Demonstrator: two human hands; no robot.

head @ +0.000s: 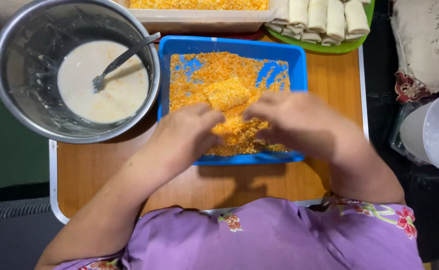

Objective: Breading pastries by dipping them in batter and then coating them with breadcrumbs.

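Both hands at frame centre, palms down over a blue rectangular plastic tray of orange breadcrumbs: left hand and right hand close together, fingertips curled toward a crumb-coated rectangular roll just above them. Actual grip impossible to tell. Upper left on the wooden counter, steel bowl of pale batter with fork.

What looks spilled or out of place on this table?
Nothing stands out. The orange crumbs stay inside the blue tray, the pale batter stays in the metal bowl with a fork leaning in it, and the left hand and right hand work over a crumbed piece.
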